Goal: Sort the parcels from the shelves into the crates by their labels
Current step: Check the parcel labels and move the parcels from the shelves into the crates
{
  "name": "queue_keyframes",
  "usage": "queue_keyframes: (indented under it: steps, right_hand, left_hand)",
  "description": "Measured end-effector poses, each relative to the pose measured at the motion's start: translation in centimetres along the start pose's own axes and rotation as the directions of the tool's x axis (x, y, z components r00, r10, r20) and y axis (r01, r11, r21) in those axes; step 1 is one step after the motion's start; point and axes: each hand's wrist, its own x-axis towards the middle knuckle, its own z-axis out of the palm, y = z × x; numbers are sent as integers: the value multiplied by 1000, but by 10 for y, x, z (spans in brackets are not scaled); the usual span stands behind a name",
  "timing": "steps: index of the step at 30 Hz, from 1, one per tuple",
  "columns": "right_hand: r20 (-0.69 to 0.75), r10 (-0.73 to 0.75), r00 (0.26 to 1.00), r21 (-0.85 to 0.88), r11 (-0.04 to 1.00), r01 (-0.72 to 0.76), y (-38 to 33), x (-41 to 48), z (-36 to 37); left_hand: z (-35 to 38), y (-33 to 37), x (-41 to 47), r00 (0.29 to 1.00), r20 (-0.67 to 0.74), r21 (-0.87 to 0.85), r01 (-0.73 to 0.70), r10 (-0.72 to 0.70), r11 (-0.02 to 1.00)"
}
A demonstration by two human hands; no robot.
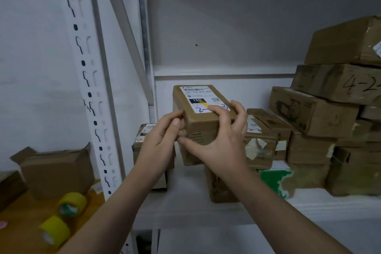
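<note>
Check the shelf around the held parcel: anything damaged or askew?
Yes. Low on the shelf, the green-and-white parcel has a torn, ragged wrapper. The taped box above it shows peeling tape patches. The stack of boxes on the right sits crooked, each turned a different way. The held parcel looks intact.

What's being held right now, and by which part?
A small brown cardboard parcel with a white label: left hand pinches its near left corner, right hand grips its near end, fingers on the label.
</note>
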Motion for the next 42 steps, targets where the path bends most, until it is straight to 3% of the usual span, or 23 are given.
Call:
queue_keyframes:
  steps: [3, 5, 7, 8, 9, 10, 11, 16, 24, 27, 33, 36, 40, 42]
  right_hand:
    - [-59, 58, 997, -9, 998, -59, 3, 2, 9]
    - [-54, 103, 993, -10, 995, -103, 5, 3, 15]
    - [-65, 159, 985, 15, 987, -159, 5, 3, 23]
    - [-83, 188, 979, 39, 982, -185, 5, 2, 26]
    - [-100, 213, 972, 61, 976, -208, 4, 1, 30]
    - [-109, 236, 965, 75, 971, -229, 4, 1, 34]
    - [-110, 259, 960, 82, 965, -251, 5, 0, 37]
    - [-103, 323, 941, 105, 944, -313, 16, -4, 45]
    - [-16, 52, 999, -222, 974, -54, 13, -24, 62]
    - [10, -9, 1000, -266, 964, 11, 9, -28, 75]
    - [27, 108, 994, -207, 973, -101, 18, -34, 85]
    - [58, 85, 995, -265, 962, -67, 23, -37, 90]
    - [110, 182, 977, -225, 962, -154, 36, -44, 93]
    - [199, 179, 964, -287, 951, -117, 46, -51, 91]
  left_hand:
    - [-11, -12, 4, 996, 90, 72, -3, -4, 997]
    - [-19, -26, 15, 998, 59, 349, -16, -5, 937]
    - [-24, -46, 26, 995, 42, 695, 34, -88, 718]
    - [-24, -55, 28, 977, 70, 849, 47, -201, 527]
    - [-23, -65, 29, 939, 105, 943, 10, -326, 332]
    - [-21, -74, 27, 904, 122, 977, -37, -410, 209]
    - [-21, -82, 25, 890, 128, 985, -60, -437, 164]
    - [-29, -96, 27, 952, 95, 991, -63, -290, 118]
    - [-35, -102, 31, 958, 83, 989, -47, -274, 137]
    - [-37, -102, 34, 956, 62, 987, -15, -287, 163]
    - [-44, -97, 36, 921, 37, 968, 63, -389, 242]
    - [-46, -98, 34, 922, 44, 962, 65, -384, 266]
    - [-48, -99, 34, 930, 23, 963, 78, -366, 259]
    - [-48, -100, 34, 929, 18, 963, 84, -369, 257]
